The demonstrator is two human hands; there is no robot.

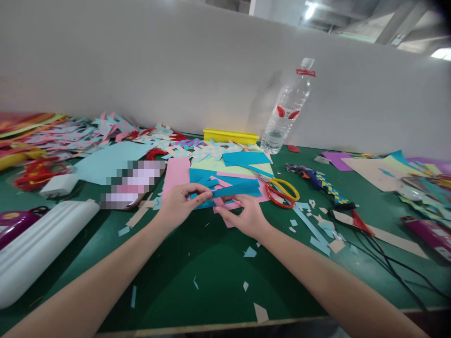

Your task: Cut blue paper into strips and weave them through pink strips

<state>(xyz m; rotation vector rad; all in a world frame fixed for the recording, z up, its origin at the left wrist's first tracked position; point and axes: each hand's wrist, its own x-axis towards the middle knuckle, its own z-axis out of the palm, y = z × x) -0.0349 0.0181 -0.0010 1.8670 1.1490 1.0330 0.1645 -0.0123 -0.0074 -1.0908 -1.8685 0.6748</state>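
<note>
My left hand (181,203) pinches the near end of a blue paper strip (237,188) between thumb and fingers. The strip slants off to the right, above my right hand (246,215). That hand is closed on a pink paper strip (219,201) among the folded blue and pink strips; its curled fingers partly hide them. Behind both hands lie a pink paper sheet (176,171), a pale yellow sheet (211,165) and a blue piece (244,158). Just right of these rest scissors (282,191) with red and yellow handles.
A plastic bottle (287,112) stands tilted in view near the grey partition (141,61). A glue gun (317,180) with a woven strip lies at right. At left are a phone (134,185), a white charger (59,185) and a long white case (49,249). Paper scraps litter the green table (211,286).
</note>
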